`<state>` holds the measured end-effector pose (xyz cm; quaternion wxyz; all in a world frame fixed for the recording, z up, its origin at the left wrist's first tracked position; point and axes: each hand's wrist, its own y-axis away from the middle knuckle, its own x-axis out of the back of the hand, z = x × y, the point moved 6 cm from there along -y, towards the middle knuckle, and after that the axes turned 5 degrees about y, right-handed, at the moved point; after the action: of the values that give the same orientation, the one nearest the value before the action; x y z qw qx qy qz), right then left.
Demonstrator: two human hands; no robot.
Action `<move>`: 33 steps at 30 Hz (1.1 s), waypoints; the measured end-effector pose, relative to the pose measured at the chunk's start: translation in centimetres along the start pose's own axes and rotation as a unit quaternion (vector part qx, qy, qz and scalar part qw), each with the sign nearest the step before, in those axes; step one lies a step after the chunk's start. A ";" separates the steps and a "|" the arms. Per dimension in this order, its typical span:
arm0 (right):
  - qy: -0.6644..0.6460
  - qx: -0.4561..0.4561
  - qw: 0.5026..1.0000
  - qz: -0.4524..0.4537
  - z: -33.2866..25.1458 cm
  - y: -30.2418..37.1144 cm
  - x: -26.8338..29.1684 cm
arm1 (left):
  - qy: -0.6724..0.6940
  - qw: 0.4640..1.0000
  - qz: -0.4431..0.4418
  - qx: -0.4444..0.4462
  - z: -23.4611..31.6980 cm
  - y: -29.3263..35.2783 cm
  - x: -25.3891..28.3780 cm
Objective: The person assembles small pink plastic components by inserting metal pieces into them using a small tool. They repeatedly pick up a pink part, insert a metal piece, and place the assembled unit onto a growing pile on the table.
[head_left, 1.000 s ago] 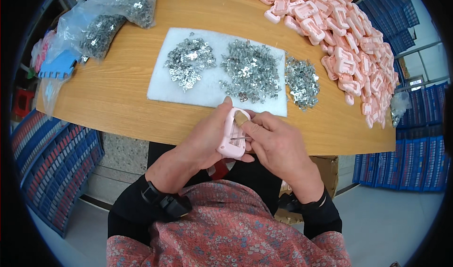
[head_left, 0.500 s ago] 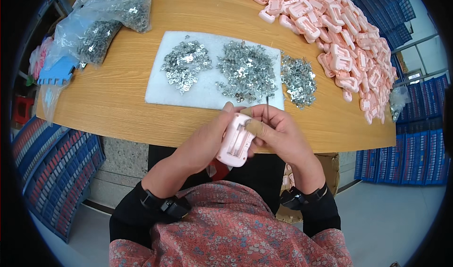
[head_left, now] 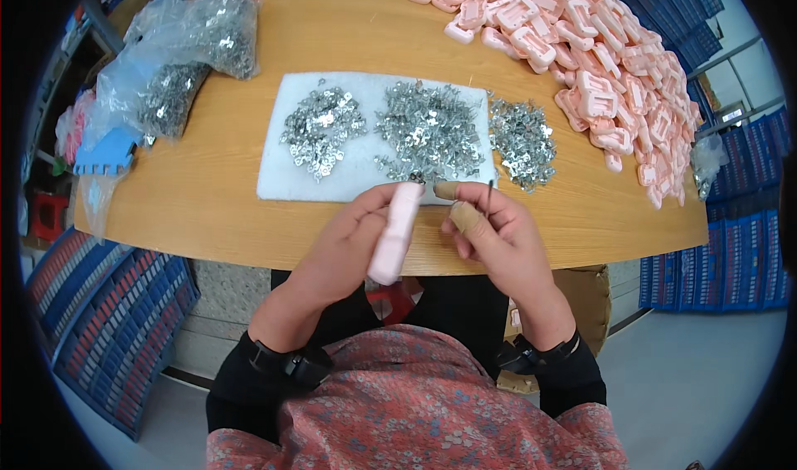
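Note:
My left hand (head_left: 340,250) is closed round a pale pink plastic housing (head_left: 393,242), which is turned edge-on, its openings out of sight. Just to its right is my right hand (head_left: 510,237), with tan covers on thumb and forefinger. A thin dark rod-like tool (head_left: 490,194) sticks up from between its curled fingers; the tool's other end is hidden. Thumb and forefinger tips are a little apart, and I cannot make out a part between them. Beyond both hands, small metal clips lie in a left heap (head_left: 322,134) and a middle heap (head_left: 432,129) on a white foam sheet (head_left: 276,175).
A third clip heap (head_left: 523,146) sits on the wooden table (head_left: 199,208) beside the foam. Many pink housings (head_left: 598,96) are piled at the far right. Clear bags of metal parts (head_left: 220,34) and a blue plastic piece (head_left: 108,150) lie at the left. Blue racks (head_left: 124,316) stand around.
My hands have moved apart, and the right hand has come off the housing. My left hand has turned the housing from face-up to edge-on. The view has shifted slightly.

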<state>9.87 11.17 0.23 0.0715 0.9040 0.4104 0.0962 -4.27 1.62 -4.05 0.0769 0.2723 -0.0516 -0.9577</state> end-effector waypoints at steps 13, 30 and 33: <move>0.270 0.282 0.920 0.030 -2.2 0.9 -3.8 | 0.198 0.976 0.027 0.082 -0.5 0.0 -0.7; -0.087 0.023 0.995 -0.031 0.4 4.3 2.6 | 0.203 0.926 -0.240 0.209 -3.9 -0.2 -8.4; -0.024 -0.031 0.998 0.046 2.7 8.7 8.7 | -0.023 0.942 -0.206 0.265 -2.7 -0.6 -11.3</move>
<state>22.46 11.88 0.40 0.1044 0.9213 0.3637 0.0902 6.63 4.02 -0.61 -0.1981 0.2656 -0.2478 -0.9104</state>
